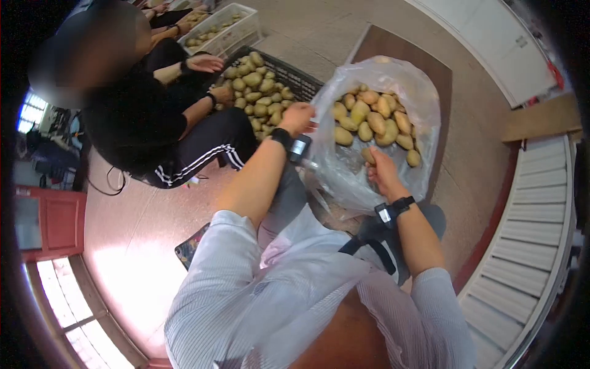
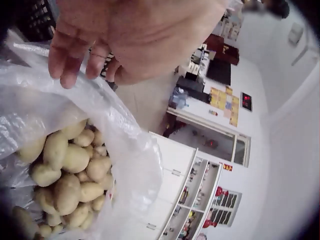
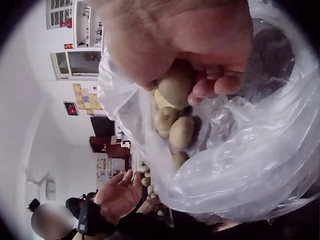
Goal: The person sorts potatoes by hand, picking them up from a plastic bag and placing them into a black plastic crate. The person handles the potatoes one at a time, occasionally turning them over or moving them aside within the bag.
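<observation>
We are in the middle of filling a clear plastic bag (image 1: 344,172) with potatoes, and this is the moment of dropping 1 in. The bag stands open in the upper centre of the head view, its mouth turned toward us, with a heap of potatoes (image 1: 376,120) already lying in it. Our right hand (image 1: 382,173) is at the lower lip of the mouth, its fingers curled around 1 potato (image 1: 367,155); the right wrist view shows that potato tucked under the fingertips, just above the others. Our left hand (image 1: 297,118) is at the bag's left edge, apart from the right, its fingers loose and nearly straight. The left wrist view shows them just over the plastic rim, but we cannot tell whether they touch it. In the upper left, a seated person in black (image 1: 141,117) reaches into a black crate (image 1: 301,80) holding more loose potatoes, with a white crate (image 1: 236,34) beyond. We judge the bag about half full. The next move calls for letting the potato go low over the heap so that it settles gently, while the left side of the mouth is kept from sagging shut; thin plastic gives little support.
</observation>
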Demonstrator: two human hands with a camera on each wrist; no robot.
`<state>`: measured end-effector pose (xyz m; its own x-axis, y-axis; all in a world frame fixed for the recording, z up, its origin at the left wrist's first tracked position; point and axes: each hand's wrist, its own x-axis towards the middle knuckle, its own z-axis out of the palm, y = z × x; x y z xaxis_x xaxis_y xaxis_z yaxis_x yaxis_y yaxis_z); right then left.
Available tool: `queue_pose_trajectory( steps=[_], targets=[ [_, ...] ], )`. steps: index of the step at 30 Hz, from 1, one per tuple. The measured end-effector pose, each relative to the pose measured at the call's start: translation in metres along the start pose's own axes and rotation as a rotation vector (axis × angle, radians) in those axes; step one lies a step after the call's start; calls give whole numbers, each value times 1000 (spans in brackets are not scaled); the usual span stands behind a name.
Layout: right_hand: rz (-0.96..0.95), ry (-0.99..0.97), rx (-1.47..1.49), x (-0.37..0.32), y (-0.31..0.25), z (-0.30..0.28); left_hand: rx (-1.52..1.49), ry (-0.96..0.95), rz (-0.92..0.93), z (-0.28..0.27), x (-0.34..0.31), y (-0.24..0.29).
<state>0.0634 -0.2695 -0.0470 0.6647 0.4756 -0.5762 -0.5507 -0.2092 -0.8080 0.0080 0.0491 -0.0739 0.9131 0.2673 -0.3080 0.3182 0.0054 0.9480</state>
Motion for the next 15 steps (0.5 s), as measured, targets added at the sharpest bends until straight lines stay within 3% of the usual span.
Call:
queue_pose_trajectory(
  steps=[1, 5, 10, 12, 13, 15],
  targets=[
    [-6, -22, 15, -4, -8, 9, -280, 72, -161, 19, -19, 33],
    [-62, -93, -16, -4, -26, 33, -244, -54, -125, 44, -23, 45],
    [20, -159, -2, -8, -43, 59, -164, -187, -129, 65, -44, 62],
    [-8, -168, -31, -1, -42, 62, -121, -376, -105, 65, -46, 64],
    [-35, -166, -56, 2, -42, 62, -226, -369, -257, 67, -49, 72],
    [-85, -144, -78, 2, -42, 68, -308, -406, -291, 62, -31, 54]
  ],
)
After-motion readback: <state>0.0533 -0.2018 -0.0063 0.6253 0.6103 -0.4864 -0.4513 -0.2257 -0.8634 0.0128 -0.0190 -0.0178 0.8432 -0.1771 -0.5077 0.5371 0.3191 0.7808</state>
